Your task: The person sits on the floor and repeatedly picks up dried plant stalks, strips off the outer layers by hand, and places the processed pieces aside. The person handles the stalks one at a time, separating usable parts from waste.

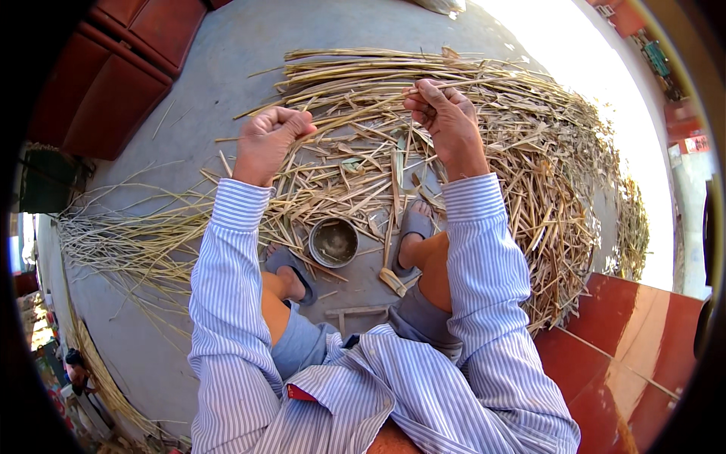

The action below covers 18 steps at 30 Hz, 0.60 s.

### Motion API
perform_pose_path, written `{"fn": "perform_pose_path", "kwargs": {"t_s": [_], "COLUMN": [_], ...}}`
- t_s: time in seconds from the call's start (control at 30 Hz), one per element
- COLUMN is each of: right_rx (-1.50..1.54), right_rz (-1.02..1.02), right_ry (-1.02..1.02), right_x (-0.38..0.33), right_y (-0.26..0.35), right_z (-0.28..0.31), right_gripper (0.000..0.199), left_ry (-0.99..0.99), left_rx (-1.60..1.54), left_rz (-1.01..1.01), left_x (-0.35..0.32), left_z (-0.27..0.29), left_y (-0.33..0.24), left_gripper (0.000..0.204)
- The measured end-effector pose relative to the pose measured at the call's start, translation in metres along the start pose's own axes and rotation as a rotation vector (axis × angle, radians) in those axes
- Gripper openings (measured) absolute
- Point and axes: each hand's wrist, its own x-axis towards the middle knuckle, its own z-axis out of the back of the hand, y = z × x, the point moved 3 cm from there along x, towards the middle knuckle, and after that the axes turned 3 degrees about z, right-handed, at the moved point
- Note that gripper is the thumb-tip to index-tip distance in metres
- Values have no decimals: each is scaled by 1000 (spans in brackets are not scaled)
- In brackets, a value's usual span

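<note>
My left hand [268,140] is closed in a fist around one end of a thin dry reed strip [355,112]. The strip runs up and to the right into my right hand [446,113], whose fingers pinch its other end. Both hands are held out over a big heap of dry split reeds [529,159] spread on the grey concrete ground. Striped blue-and-white sleeves cover both forearms.
A small round metal bowl [333,242] sits on the ground between my feet in grey sandals [414,227]. Loose thin strips [121,242] fan out to the left. Red tiled steps [628,340] lie at lower right, more red steps [113,76] at upper left.
</note>
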Motion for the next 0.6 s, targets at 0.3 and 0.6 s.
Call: {"fn": "perform_pose_path", "kwargs": {"t_s": [0.3, 0.6], "right_rx": [84, 174], "right_rz": [-10, 25], "right_ry": [46, -53], "right_x": [1, 6], "right_y": [0, -5], "right_z": [-6, 8], "right_gripper": [20, 16], "left_ry": [58, 257], "left_rx": [562, 283], "left_rz": [-298, -178], "left_x": [7, 1], "left_z": [-8, -27], "left_y": [-5, -7], "left_gripper": [38, 22]}}
